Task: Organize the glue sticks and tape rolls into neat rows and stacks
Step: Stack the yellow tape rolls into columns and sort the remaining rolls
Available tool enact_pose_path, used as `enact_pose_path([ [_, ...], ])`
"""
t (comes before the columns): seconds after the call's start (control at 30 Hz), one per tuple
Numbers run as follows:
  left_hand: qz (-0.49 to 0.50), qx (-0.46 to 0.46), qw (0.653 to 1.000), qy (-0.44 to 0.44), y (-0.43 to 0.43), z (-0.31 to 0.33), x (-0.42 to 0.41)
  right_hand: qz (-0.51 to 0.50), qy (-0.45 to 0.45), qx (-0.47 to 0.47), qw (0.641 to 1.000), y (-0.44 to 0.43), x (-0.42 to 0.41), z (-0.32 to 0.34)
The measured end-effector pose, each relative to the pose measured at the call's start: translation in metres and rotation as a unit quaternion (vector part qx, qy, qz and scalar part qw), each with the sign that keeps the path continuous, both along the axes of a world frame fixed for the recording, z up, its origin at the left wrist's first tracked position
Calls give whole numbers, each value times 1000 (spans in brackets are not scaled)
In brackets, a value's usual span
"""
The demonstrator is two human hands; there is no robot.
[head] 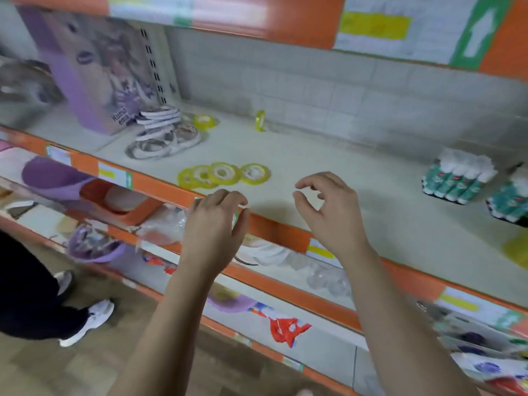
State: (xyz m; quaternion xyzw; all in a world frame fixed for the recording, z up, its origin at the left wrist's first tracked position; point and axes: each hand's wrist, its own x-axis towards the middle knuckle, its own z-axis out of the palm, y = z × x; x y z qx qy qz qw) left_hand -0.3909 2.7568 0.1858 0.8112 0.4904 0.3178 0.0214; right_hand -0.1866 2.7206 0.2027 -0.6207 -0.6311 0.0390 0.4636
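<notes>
On the shelf [328, 155], close to its orange front edge and left of the middle, four yellow tape rolls [223, 174] lie flat in an overlapping row. The row's long axis runs roughly along the front edge, rising a little toward the right.

Both hands hover over that front edge, apart from each other and touching nothing. The left hand [217, 221] hangs with its fingers loosely curled, thumb near the forefinger, and I see nothing held in it. The right hand [328, 207] is likewise empty, with its fingers bent and a clear gap between thumb and forefinger.

The relation that matters is that the yellow row lies just beyond the left hand and slightly to its left. That hand is nearer and would probably reach it first, while the right hand sits off the row's right end.

Farther back, one more yellow roll [204, 121] lies flat. Another, the upright roll [260, 120], stands on its edge near the back wall, well apart from the row. A loose heap of grey-white rolls [163, 135] sits toward the back left corner beside a purple box [91, 72].

The glue stick packs [457, 181], teal with white caps, stand at the shelf's right end, well away from both hands but on the right hand's side. The tidying looks barely begun, with the rolls still scattered.
</notes>
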Motion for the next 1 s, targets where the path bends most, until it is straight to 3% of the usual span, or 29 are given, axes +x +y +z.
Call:
enact_pose_path([
  [0.27, 24, -16, 999, -34, 49, -14, -31, 36, -43, -91, 994, 67, -25, -15],
  [0.57, 38, -18, 997, -60, 91, -26, -60, 64, -51, -99, 992, 113, -56, -23],
  [0.87, -30, -2, 997, -69, 128, -23, -83, 38, -84, -131, 987, 127, -94, -34],
  [1.0, -85, -23, 996, -35, 139, -24, -84, 6, -118, -140, 983, 129, -98, -39],
])
